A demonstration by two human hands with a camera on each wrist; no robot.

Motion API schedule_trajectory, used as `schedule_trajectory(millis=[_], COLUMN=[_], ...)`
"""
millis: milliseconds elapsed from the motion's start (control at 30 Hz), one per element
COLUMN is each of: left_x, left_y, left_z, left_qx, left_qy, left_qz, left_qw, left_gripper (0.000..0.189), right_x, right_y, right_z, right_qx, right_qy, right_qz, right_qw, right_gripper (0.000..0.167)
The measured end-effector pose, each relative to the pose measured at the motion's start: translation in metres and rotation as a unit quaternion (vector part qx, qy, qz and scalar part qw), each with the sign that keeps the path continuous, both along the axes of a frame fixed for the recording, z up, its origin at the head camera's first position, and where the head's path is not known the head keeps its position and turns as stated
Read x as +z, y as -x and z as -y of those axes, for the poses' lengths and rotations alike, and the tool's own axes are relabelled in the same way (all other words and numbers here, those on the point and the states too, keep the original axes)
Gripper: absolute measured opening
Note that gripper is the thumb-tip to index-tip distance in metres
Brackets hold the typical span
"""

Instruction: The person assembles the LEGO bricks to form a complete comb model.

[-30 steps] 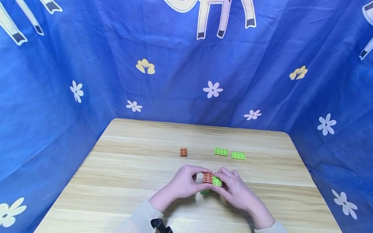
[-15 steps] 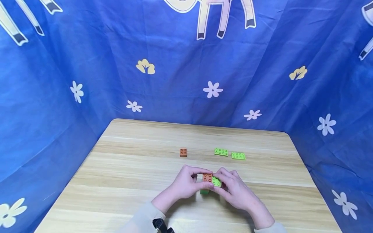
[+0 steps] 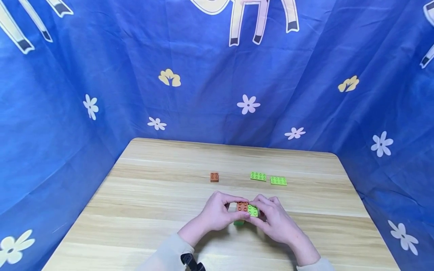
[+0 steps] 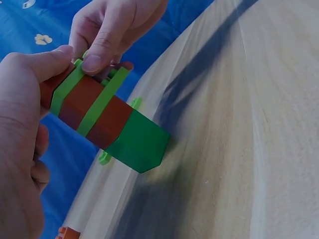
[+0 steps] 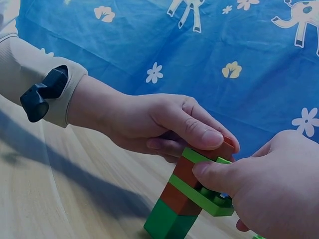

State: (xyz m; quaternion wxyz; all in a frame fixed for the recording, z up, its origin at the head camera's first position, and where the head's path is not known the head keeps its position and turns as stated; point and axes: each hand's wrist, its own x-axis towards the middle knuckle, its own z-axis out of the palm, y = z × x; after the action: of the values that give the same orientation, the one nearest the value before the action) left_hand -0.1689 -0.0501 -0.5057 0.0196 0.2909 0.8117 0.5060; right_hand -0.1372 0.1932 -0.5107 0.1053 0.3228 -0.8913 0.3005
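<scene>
A small tower of toy building bricks stands between both hands. At its foot is a dark green brick [image 4: 142,142]; above it brown bricks alternate with two lime plates, the lower plate [image 4: 102,105] jutting out to one side. Thumb and forefinger of my left hand [image 3: 218,212] pinch the brown top brick [image 3: 242,206]. My right hand [image 3: 274,220] pinches the upper lime plate [image 3: 252,211], which sticks out to the right of that brick, its thumb close to the left thumb. In the right wrist view, the right hand's fingers hide part of the tower's side.
Farther back on the wooden table [image 3: 152,180] lie a loose brown brick [image 3: 214,177] and two lime plates, the left plate [image 3: 258,176] close beside the right plate [image 3: 278,181]. A blue patterned curtain [image 3: 210,82] surrounds the table's back and sides. A black device [image 3: 192,261] sits on the left sleeve.
Both hands keep their grip on the tower and hardly move. The head view has shifted by a sliver, and the loose pieces lie where they were.
</scene>
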Motion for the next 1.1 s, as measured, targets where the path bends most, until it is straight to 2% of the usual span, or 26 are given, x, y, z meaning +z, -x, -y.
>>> schedule_trajectory(millis=[533,767,933,1100], left_x=[-0.0055,-0.0068,-0.0086,-0.0091], left_y=[-0.001,-0.0017,-0.0016,-0.0018], left_z=[-0.0011,-0.0009,-0.0004,-0.0004], left_qx=[-0.005,0.004,0.004,-0.001], left_qy=[-0.036,-0.014,-0.019,-0.029], left_qz=[0.021,-0.004,-0.011,0.009], left_qw=[0.9991,0.9999,0.9998,0.9995], left_gripper=[0.04,0.042,0.041,0.041], right_x=[-0.0055,-0.0059,-0.0038,-0.0025], right_y=[0.0014,0.0021,0.0015,0.0005], right_z=[-0.001,-0.0005,0.0,0.0002], right_qx=[0.006,0.008,0.004,0.007], right_qy=[0.02,0.02,0.019,0.022], right_qz=[0.008,0.005,0.012,0.01], right_qw=[0.9998,0.9998,0.9997,0.9997], right_gripper=[0.029,0.028,0.028,0.027])
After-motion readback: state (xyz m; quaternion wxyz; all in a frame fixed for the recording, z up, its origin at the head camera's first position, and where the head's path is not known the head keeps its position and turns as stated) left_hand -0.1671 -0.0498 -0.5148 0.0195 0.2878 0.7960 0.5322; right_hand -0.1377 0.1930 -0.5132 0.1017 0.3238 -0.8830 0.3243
